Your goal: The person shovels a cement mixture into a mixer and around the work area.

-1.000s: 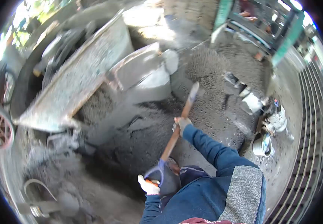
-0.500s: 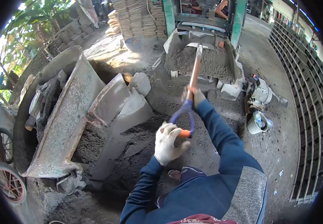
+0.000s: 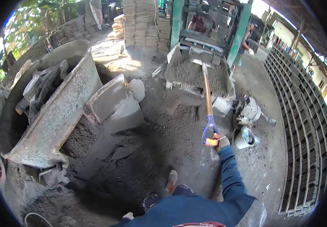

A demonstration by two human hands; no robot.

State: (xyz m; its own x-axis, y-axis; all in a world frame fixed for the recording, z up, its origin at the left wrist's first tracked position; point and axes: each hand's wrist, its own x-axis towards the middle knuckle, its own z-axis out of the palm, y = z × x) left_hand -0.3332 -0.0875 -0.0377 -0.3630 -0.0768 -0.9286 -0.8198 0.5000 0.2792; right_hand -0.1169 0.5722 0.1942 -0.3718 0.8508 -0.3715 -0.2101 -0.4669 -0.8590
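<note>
A shovel with a wooden shaft and a blue and orange D-handle reaches forward, its blade lying in the grey mix of the hopper. My right hand, at the end of my outstretched arm, is closed on the right side of the handle. Low in the view, beside my body, only a small part of my gloved left hand shows, away from the shovel; its fingers are hidden.
A large tilted mixer drum stands at left. A motor and a bucket are right of the hopper. Racks of blocks line the right. Two people are at the back, one behind the green-framed machine.
My left hand has come off the handle area and dropped down beside my body. My right hand has moved from the shaft to the handle. The shovel handle has swung right.
</note>
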